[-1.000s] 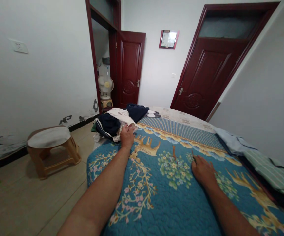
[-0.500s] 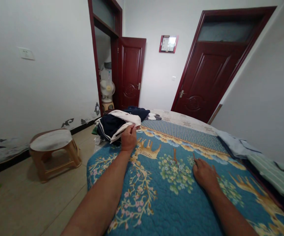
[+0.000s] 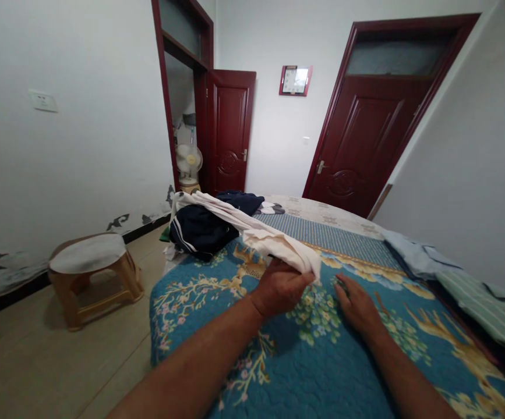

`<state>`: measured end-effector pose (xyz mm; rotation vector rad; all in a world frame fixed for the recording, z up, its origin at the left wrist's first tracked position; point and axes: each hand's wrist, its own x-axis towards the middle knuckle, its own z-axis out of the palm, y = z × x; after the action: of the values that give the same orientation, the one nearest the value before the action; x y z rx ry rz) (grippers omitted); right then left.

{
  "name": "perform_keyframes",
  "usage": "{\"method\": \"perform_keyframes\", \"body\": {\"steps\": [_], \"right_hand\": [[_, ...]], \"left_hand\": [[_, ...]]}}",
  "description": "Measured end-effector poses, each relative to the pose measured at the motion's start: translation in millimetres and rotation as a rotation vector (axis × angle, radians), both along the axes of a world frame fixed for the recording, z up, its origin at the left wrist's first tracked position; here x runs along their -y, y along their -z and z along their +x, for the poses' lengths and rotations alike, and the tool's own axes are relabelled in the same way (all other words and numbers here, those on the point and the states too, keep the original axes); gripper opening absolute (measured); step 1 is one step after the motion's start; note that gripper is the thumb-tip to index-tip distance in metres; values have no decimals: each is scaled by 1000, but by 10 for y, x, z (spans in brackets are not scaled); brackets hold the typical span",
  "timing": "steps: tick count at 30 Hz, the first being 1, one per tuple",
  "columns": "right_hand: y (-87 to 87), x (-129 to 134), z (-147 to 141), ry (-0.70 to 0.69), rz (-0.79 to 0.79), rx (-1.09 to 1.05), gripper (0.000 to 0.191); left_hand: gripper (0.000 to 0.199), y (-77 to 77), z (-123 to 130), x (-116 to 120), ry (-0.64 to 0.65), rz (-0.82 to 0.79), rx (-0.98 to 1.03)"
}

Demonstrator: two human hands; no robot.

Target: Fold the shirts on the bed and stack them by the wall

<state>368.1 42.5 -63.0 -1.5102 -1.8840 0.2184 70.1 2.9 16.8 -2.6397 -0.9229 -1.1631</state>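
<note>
My left hand [image 3: 283,286] is closed on one end of a pale cream garment [image 3: 278,243], whose exact kind I cannot make out. The cloth stretches from my fingers back over a heap of dark navy clothes [image 3: 200,231] at the bed's left edge. Just right of the cloth's held end, my right hand [image 3: 357,302] hovers low over the teal quilt [image 3: 322,366], fingers apart and holding nothing. Deer, trees and blossoms pattern the quilt.
Folded clothes, a light blue one [image 3: 422,256] and a green striped one [image 3: 483,305], lie along the bed's right side. A tan plastic stool [image 3: 88,256] stands on the floor at left. A fan [image 3: 189,160] shows through the open doorway.
My left hand has moved right and nearer, drawing the cream garment out from the navy heap into a long stretch. My right hand has shifted slightly and its fingers have turned toward the cloth.
</note>
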Motion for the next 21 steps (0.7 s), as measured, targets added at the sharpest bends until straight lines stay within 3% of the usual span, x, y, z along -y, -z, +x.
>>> {"method": "perform_keyframes", "body": {"steps": [5, 7, 10, 12, 14, 16, 21], "right_hand": [[-302, 202, -313, -277, -292, -664, 60], [-354, 281, -432, -370, -459, -810, 54], [-323, 315, -507, -388, -663, -948, 39], [-272, 288, -480, -336, -699, -1061, 39], [-243, 247, -407, -294, -674, -1123, 45], [-255, 212, -298, -264, -627, -1127, 45], [-381, 188, 59, -203, -430, -1109, 40]], "left_hand": [[27, 197, 425, 151, 295, 159, -270], [24, 299, 545, 189, 418, 215, -346], [21, 385, 639, 233, 481, 233, -348], [20, 383, 640, 248, 479, 193, -272], [23, 352, 591, 242, 434, 101, -134], [24, 323, 494, 201, 293, -38, 21], [21, 374, 112, -106, -295, -381, 163]]}}
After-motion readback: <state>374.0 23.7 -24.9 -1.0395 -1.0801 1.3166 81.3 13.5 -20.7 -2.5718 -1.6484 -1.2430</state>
